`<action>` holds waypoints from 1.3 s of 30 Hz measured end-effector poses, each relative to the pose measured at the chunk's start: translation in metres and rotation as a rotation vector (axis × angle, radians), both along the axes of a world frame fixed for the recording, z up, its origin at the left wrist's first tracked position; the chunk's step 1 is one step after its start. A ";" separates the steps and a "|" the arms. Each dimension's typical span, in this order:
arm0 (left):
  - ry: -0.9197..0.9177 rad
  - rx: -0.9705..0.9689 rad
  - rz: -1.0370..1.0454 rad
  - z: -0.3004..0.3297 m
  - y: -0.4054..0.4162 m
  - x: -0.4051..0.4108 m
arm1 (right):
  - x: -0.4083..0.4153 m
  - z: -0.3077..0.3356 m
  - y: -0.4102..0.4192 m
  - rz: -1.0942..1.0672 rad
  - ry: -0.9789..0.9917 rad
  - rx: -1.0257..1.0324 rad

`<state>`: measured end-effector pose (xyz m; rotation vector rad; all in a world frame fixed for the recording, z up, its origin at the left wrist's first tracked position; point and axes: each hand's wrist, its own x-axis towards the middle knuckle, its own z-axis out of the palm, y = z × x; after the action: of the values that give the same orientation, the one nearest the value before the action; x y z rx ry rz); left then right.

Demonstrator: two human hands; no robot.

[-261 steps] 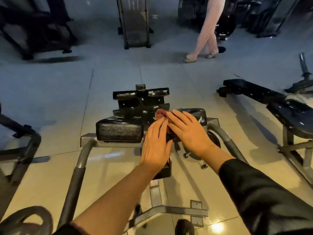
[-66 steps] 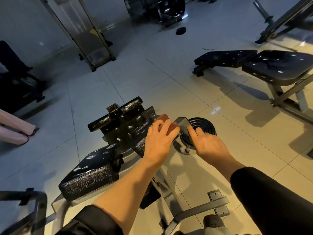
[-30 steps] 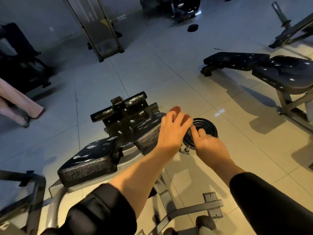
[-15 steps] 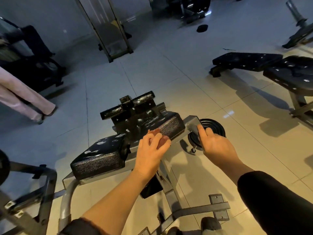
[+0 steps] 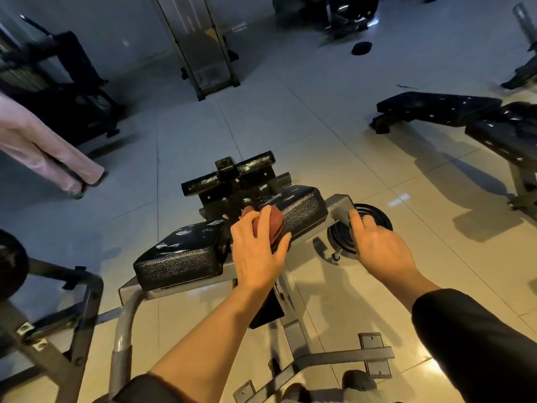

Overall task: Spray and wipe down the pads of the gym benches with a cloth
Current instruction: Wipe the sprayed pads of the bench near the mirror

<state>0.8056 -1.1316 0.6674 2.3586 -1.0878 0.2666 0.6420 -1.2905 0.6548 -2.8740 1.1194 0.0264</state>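
Two black textured pads sit side by side on a grey machine frame: the left pad (image 5: 180, 257) and the right pad (image 5: 299, 206). My left hand (image 5: 257, 251) grips a crumpled reddish-brown cloth (image 5: 274, 221) against the near left end of the right pad, by the gap between the pads. My right hand (image 5: 377, 247) rests on the right end of the grey frame bar (image 5: 340, 207), its index finger stretched along the metal. No spray bottle is in view.
A black weight plate (image 5: 374, 221) lies on the tiled floor under my right hand. Black flat benches (image 5: 436, 109) stand at the right. A person's pink-trousered legs (image 5: 43, 149) are at the left. Another frame (image 5: 66, 321) stands lower left; a mirrored stand (image 5: 200, 48) behind.
My left hand with the cloth drew back from the right pad's far right end to its near left end. The right hand stays on the frame bar. The camera view shifted.
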 end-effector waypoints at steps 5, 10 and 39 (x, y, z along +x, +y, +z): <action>-0.104 0.021 -0.108 -0.014 0.024 0.001 | 0.001 -0.002 -0.002 0.009 -0.002 -0.004; -0.081 0.096 -0.130 -0.013 0.026 0.000 | 0.000 -0.001 0.000 0.014 0.005 -0.018; -0.154 0.048 -0.178 0.006 -0.055 -0.002 | -0.006 -0.031 -0.010 0.174 -0.287 -0.429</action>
<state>0.8037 -1.1868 0.6737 2.2943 -1.3819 0.3658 0.6360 -1.3005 0.6239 -3.1847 0.9101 -0.6755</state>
